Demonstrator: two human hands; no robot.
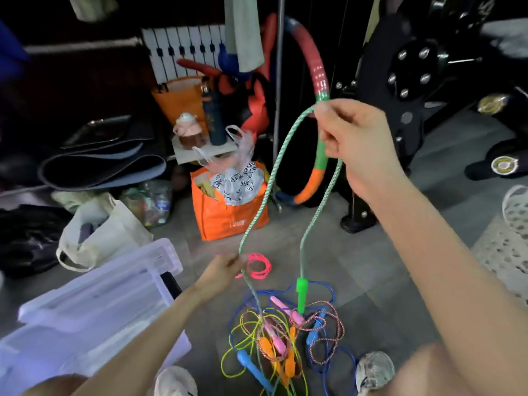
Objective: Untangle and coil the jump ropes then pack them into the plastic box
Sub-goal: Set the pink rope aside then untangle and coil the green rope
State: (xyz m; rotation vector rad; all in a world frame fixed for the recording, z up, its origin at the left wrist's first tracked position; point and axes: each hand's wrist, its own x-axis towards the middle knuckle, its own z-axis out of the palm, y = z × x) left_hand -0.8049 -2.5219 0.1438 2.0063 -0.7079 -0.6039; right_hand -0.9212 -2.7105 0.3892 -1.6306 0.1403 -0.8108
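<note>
Untangling under way: my right hand (351, 138) and left hand (225, 270) pinch the green rope (268, 184) above the floor's tangle (285, 338); next, I judge, its buried end needs working free.

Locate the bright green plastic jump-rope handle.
In the head view, the bright green plastic handle dangles lower centre from the green braided rope, just above the tangled rope pile, right of the left hand.

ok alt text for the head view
A person's right hand holds a green jump rope up, left hand pinches it lower down; its green handle dangles over a tangle of coloured ropes on the floor, beside a clear plastic box.
</note>
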